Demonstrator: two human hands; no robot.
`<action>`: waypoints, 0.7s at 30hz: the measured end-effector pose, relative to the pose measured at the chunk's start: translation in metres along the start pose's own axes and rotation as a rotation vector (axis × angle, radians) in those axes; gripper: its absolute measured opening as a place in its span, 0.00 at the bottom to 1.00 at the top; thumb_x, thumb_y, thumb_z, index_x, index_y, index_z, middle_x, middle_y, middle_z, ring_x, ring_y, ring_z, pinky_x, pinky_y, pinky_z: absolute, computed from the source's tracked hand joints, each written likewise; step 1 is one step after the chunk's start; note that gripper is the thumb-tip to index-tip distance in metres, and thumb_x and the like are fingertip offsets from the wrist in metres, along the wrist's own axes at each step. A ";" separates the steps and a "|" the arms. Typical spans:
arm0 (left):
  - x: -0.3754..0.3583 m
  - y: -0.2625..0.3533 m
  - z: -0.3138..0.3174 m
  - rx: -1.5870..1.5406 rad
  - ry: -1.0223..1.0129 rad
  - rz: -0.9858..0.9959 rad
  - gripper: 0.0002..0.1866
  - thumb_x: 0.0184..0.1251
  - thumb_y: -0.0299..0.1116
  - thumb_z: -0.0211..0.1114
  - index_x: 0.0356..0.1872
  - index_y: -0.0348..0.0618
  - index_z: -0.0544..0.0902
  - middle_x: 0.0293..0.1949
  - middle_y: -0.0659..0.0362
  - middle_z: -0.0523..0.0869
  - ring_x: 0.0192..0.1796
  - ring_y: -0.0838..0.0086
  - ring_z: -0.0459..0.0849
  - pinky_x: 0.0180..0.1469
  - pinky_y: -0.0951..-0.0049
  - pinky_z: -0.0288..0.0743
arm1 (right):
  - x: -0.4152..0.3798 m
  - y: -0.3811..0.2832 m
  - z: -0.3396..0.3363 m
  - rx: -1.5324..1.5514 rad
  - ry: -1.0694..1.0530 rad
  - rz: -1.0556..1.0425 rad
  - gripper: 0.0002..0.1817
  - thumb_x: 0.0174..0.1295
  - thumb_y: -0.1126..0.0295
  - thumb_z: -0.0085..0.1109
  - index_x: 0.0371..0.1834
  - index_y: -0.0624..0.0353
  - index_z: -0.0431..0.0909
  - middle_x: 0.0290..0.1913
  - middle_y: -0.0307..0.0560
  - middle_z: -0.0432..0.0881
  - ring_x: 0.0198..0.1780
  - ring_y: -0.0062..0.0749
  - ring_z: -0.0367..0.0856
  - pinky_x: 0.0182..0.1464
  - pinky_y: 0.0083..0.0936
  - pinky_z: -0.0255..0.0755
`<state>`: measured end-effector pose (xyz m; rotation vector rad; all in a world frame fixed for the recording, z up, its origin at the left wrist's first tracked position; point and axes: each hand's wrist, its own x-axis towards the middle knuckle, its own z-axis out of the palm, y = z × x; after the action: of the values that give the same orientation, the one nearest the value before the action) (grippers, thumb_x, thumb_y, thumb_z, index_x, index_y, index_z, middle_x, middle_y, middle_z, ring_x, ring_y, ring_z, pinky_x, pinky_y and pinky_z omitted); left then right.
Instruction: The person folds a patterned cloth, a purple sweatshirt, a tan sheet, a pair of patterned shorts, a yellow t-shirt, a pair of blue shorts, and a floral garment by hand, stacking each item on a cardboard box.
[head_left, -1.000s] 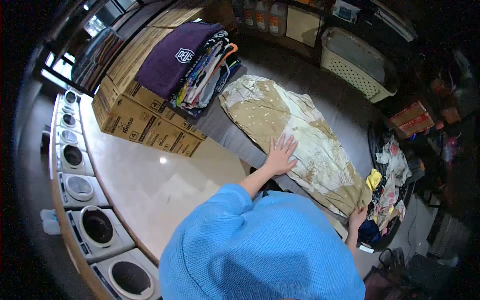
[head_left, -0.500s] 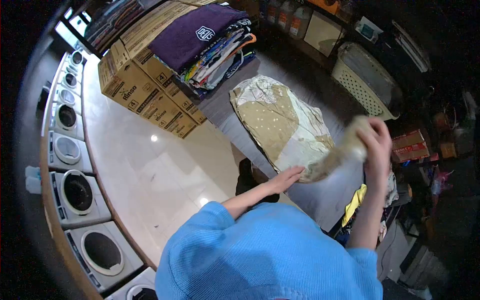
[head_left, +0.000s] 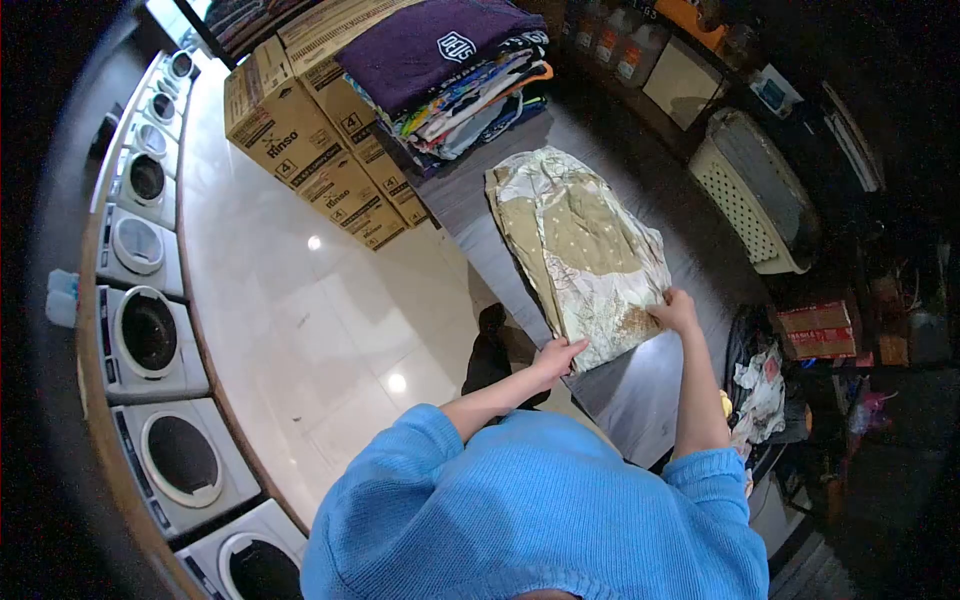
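Observation:
A folded tan-and-white patterned garment [head_left: 590, 235] lies on the dark wood-grain table [head_left: 650, 400], its long side running away from me. At its near left corner, my left hand [head_left: 560, 358] is closed on the fabric, thumb on top. My right hand [head_left: 678, 310] pinches the near right edge, where a brown patch of print shows. Parts of the fingers are hidden by the cloth. Farther along the table stands a stack of folded clothes [head_left: 470, 110] topped by a purple shirt [head_left: 430, 50].
Rinso cartons [head_left: 300, 150] stand left of the table on the pale tiled floor [head_left: 290, 320]. Front-loading machines [head_left: 180, 455] line the far left. To the right are a cream basket [head_left: 745, 200], a red-and-brown box [head_left: 820, 328] and crumpled white cloth [head_left: 762, 395].
My right hand has come down from above the table, laying the lifted end of the garment flat and gripping its right edge. My left hand now grips the near left corner.

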<state>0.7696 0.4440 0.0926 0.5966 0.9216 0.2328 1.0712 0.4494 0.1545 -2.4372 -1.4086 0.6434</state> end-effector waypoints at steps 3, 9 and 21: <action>-0.015 0.013 0.007 0.200 0.103 0.062 0.21 0.70 0.41 0.66 0.55 0.37 0.78 0.43 0.59 0.86 0.37 0.78 0.83 0.36 0.76 0.75 | -0.014 0.015 0.011 0.032 0.028 0.044 0.20 0.47 0.60 0.72 0.30 0.68 0.79 0.29 0.53 0.84 0.31 0.37 0.83 0.38 0.34 0.75; -0.045 0.009 -0.008 0.508 0.293 0.415 0.30 0.70 0.31 0.63 0.67 0.31 0.59 0.43 0.53 0.86 0.39 0.74 0.84 0.41 0.72 0.78 | -0.060 0.017 0.014 0.224 0.089 -0.033 0.27 0.45 0.67 0.66 0.52 0.59 0.73 0.50 0.60 0.79 0.48 0.54 0.81 0.49 0.41 0.73; -0.135 0.078 -0.019 1.216 0.021 0.427 0.24 0.56 0.26 0.67 0.58 0.42 0.80 0.55 0.43 0.76 0.58 0.49 0.77 0.59 0.60 0.72 | -0.096 -0.027 -0.023 -0.011 -0.151 -0.507 0.18 0.42 0.81 0.57 0.40 0.62 0.81 0.46 0.54 0.82 0.47 0.52 0.80 0.50 0.38 0.73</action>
<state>0.6791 0.4558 0.2205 1.9230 0.8833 0.0291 1.0206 0.3799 0.2096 -1.9425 -1.9895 0.6988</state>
